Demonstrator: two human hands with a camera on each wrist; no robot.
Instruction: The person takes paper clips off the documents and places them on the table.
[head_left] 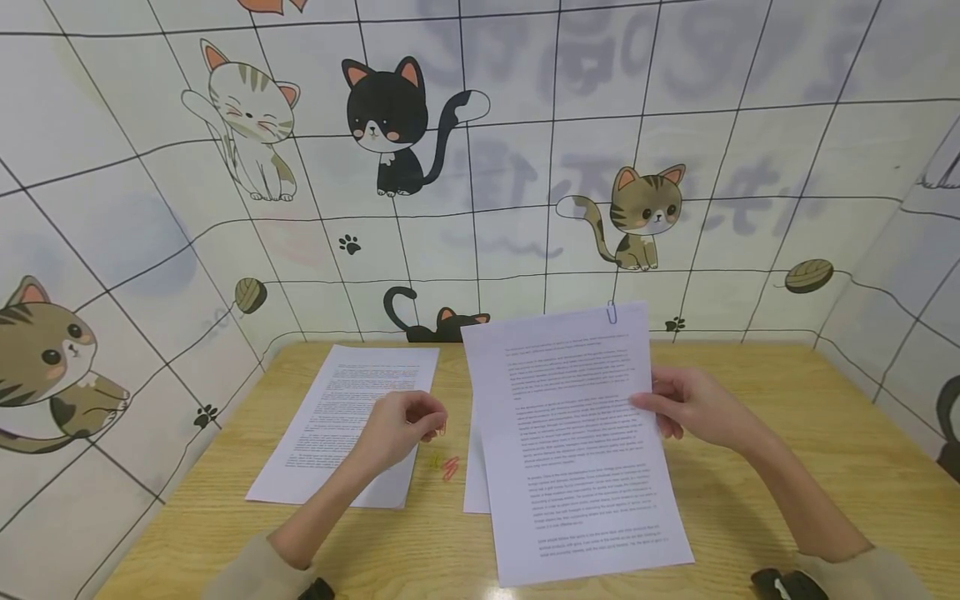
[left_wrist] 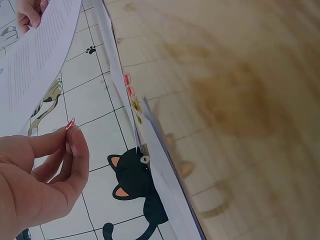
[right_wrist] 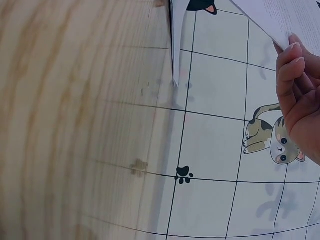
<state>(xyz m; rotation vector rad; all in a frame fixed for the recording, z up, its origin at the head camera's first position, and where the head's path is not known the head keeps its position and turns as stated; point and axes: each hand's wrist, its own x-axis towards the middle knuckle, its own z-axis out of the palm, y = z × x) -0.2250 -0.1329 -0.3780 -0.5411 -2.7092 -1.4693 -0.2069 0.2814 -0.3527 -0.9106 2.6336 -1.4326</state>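
My right hand (head_left: 693,404) pinches the right edge of a printed sheet (head_left: 570,450), thumb in front and fingers behind, so the page stands up off the table. A pale paper clip (head_left: 612,313) sits on its top edge near the right corner. Between the thumb and fingertips of my left hand (head_left: 401,429) is a small red paper clip (left_wrist: 70,123), best seen in the left wrist view. In the right wrist view, the right hand (right_wrist: 302,95) grips the paper's edge.
Under the left forearm lies a stack of printed sheets (head_left: 352,383). Pink paper clips (head_left: 450,468) and a yellow clip (head_left: 434,461) lie on the wooden table (head_left: 750,500). Another sheet (head_left: 476,492) shows behind the raised page. A cat-patterned wall (head_left: 517,250) rises behind.
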